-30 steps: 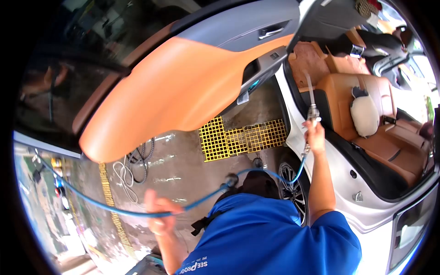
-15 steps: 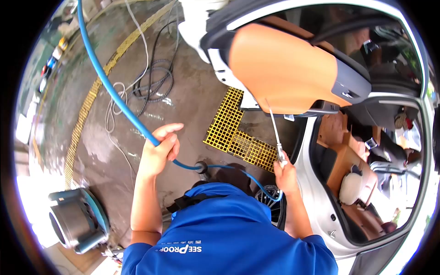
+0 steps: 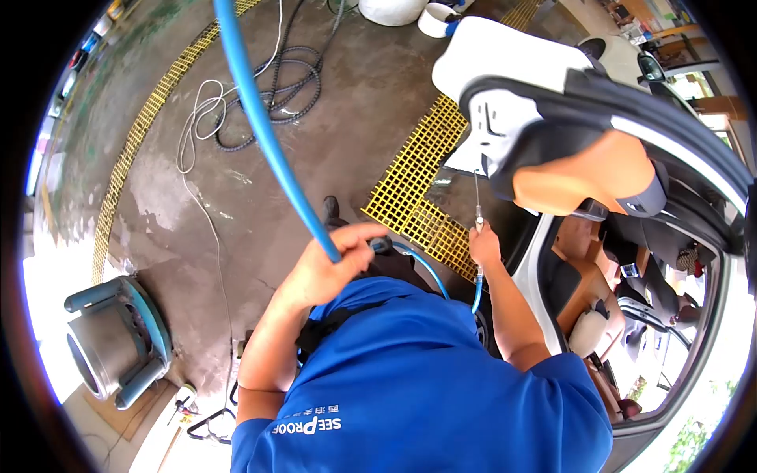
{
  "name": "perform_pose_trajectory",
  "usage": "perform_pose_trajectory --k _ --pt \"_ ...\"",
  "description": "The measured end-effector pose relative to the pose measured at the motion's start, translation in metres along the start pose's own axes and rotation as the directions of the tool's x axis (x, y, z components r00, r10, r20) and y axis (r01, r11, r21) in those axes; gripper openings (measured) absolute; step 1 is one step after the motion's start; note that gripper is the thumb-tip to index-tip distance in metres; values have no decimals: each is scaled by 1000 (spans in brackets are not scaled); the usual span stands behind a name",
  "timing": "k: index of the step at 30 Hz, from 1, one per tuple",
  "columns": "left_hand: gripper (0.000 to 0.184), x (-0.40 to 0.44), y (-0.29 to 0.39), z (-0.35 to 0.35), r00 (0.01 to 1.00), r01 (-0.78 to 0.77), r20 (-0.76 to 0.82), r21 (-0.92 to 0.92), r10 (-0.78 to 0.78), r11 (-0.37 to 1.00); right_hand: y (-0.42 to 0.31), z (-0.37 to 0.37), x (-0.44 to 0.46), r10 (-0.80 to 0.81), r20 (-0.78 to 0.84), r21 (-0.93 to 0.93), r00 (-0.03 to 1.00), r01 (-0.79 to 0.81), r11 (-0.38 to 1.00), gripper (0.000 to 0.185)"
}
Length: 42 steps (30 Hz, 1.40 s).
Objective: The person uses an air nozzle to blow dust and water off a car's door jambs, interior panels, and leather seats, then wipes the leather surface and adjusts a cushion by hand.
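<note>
My left hand (image 3: 335, 264) is closed round a thick blue hose (image 3: 272, 142), index finger stretched out. The hose runs up past the top of the view. Below that hand it passes a dark fitting (image 3: 380, 245) and continues as a thinner blue hose (image 3: 430, 268) toward my right side. My right hand (image 3: 485, 246) grips an air blow gun (image 3: 479, 222) with a long thin nozzle, its tip pointing up beside the lower edge of the opened car door (image 3: 583, 177). The door has an orange inner panel. Hose joins the gun below my right hand.
Yellow floor grating (image 3: 418, 162) lies beside the door on wet concrete. A coiled black hose (image 3: 315, 79) and white cord (image 3: 185, 150) lie at upper left. A metal drum-shaped machine (image 3: 114, 347) stands at lower left. The car's brown seats (image 3: 579, 296) show at right.
The view has shifted, and the door appears farther right and more edge-on. My left hand, still on the hose, is now nearer my body's middle. The gun's nozzle points straighter up.
</note>
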State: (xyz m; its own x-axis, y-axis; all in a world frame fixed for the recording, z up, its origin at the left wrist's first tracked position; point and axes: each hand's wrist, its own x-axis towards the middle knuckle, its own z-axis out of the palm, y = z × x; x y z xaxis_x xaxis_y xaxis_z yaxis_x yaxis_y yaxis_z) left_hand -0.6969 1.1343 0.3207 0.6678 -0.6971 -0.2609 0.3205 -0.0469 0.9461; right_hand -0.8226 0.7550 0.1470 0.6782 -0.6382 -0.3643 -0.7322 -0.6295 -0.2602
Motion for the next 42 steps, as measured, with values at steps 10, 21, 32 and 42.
perform_pose_trajectory --k 10,21,32,42 --pt "41 63 85 -180 952 -226 112 -376 286 899 -62 74 120 126 108 -13 986 -125 992 34" --pt "32 201 82 -278 989 98 95 139 -112 985 -249 99 157 -162 168 204 972 126 971 44" --pt "49 412 96 -380 962 -106 274 363 3 926 -553 -8 190 -627 90 430 774 538 725 70" --pt "42 638 173 -321 966 5 240 359 -97 933 -525 -65 356 -468 -226 738 854 464 490 79"
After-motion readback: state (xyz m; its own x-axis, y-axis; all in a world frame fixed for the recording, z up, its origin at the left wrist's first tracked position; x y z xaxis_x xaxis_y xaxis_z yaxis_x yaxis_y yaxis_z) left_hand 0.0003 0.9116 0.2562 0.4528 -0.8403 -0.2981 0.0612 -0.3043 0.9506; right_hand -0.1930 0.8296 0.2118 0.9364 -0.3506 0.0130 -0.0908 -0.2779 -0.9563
